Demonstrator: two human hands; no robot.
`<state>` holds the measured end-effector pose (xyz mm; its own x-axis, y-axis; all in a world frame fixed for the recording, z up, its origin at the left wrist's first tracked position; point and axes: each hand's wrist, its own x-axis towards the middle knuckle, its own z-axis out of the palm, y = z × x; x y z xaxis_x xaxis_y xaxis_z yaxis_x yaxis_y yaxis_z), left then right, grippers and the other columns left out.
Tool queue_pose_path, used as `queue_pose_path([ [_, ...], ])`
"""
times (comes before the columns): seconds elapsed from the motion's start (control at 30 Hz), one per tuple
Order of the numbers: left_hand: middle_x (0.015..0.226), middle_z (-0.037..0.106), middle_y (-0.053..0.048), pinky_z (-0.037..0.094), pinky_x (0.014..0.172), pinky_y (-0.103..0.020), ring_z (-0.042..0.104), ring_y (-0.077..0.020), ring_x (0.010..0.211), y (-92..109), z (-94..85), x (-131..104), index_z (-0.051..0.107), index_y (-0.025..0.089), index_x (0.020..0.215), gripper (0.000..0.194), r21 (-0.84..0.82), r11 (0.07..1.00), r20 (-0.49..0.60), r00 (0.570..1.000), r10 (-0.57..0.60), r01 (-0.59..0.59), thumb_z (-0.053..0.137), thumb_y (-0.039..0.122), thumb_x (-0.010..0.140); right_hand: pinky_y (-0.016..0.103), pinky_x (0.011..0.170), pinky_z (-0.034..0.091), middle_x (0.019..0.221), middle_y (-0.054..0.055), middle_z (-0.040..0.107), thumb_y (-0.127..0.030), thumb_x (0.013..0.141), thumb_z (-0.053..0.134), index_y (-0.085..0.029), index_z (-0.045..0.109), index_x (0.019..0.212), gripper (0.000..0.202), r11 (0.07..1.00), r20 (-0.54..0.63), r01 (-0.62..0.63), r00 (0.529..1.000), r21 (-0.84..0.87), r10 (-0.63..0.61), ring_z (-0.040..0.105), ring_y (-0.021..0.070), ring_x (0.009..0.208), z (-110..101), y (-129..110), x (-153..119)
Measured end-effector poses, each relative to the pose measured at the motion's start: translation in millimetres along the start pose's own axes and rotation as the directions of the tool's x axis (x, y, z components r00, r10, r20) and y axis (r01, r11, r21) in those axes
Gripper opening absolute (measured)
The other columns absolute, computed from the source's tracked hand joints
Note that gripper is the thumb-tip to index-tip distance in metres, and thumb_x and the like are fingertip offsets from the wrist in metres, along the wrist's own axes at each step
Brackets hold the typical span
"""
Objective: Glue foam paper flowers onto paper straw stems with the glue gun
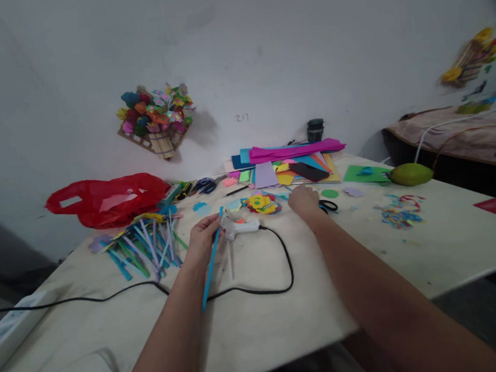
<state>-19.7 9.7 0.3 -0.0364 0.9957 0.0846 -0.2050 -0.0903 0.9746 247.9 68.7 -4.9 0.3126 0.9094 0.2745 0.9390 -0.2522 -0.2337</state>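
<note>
My left hand [204,234] is closed round a thin blue paper stick [212,265], which slants down toward the table's front. Just right of it lies a white glue gun [244,228] with a black cord and a glue stick [231,263] at its back end. My right hand [303,199] reaches down to the table with its fingers curled; what they hold, if anything, is hidden. Black-handled scissors [328,205] lie right beside that wrist. Between both hands is a pile of yellow, red and blue paper flowers [264,204]. A green paper disc [330,193] lies beyond the scissors.
At the left, several paper sticks [149,248] lie in front of a red plastic bag [113,202]. Coloured sheets [265,174] are stacked by the wall. Paper scraps [400,213] and a green fruit-shaped object [411,174] are at the right. A power strip [16,325] sits at the left edge.
</note>
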Motion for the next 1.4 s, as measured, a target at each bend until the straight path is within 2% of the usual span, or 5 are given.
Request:
queue_pose_path([
  [0.2,0.046,0.054,0.003,0.027,0.037,-0.018,0.043,-0.0061,0.037,0.2,1.7,-1.2,0.062,0.013,0.079,0.036,0.018,1.0,0.003,1.0,0.007,-0.007,0.072,0.032,0.05,0.03,0.079,0.043,0.099,0.011,0.063,-0.02,0.074,0.048,-0.011,0.062,0.102,0.032,0.767,-0.074,0.023,0.997,0.642,0.032,0.057,0.02,0.091,0.6,-12.0,11.7],
  [0.47,0.045,0.053,0.003,0.025,0.037,-0.018,0.041,-0.0062,0.036,-4.9,-0.4,1.8,0.062,0.012,0.086,0.041,0.055,0.998,0.034,0.999,-0.006,0.004,0.07,0.034,0.053,0.027,0.061,0.049,0.089,0.008,0.066,-0.013,0.064,0.054,-0.011,0.061,0.1,0.037,0.328,0.001,0.023,0.997,0.944,-0.073,0.06,0.0139,0.069,9.9,-44.4,-3.3],
  [0.67,0.047,0.053,0.003,0.026,0.039,-0.018,0.042,-0.0058,0.038,-4.3,1.5,-0.5,0.062,0.012,0.085,0.041,0.066,0.998,0.044,0.999,0.003,-0.006,0.07,0.037,0.053,0.03,0.068,0.047,0.078,0.006,0.067,-0.017,0.063,0.055,-0.012,0.065,0.076,0.016,0.328,-0.09,0.146,0.979,0.933,-0.18,0.06,0.0161,0.072,9.9,-60.7,-15.3],
  [0.97,0.044,0.052,0.003,0.024,0.038,-0.018,0.042,-0.0066,0.037,-4.7,1.7,-0.4,0.06,0.012,0.085,0.037,0.047,0.999,0.066,0.998,0.02,-0.023,0.068,0.034,0.056,0.028,0.085,0.041,0.109,0.003,0.059,-0.013,0.068,0.053,-0.018,0.062,0.07,0.011,0.337,-0.34,0.459,0.871,0.822,-0.355,0.053,0.0145,0.101,7.4,-57.7,-20.6],
  [1.4,0.045,0.052,0.003,0.026,0.038,-0.018,0.043,-0.0063,0.038,-8.4,0.5,2.7,0.06,0.011,0.086,0.039,0.041,0.999,0.069,0.997,0.016,-0.019,0.069,0.033,0.055,0.03,0.073,0.047,0.085,0.005,0.067,-0.016,0.06,0.057,-0.016,0.058,0.07,0.01,0.057,-0.153,0.176,0.945,0.983,-0.288,0.06,0.0158,0.082,9.0,-69.6,-27.7],
])
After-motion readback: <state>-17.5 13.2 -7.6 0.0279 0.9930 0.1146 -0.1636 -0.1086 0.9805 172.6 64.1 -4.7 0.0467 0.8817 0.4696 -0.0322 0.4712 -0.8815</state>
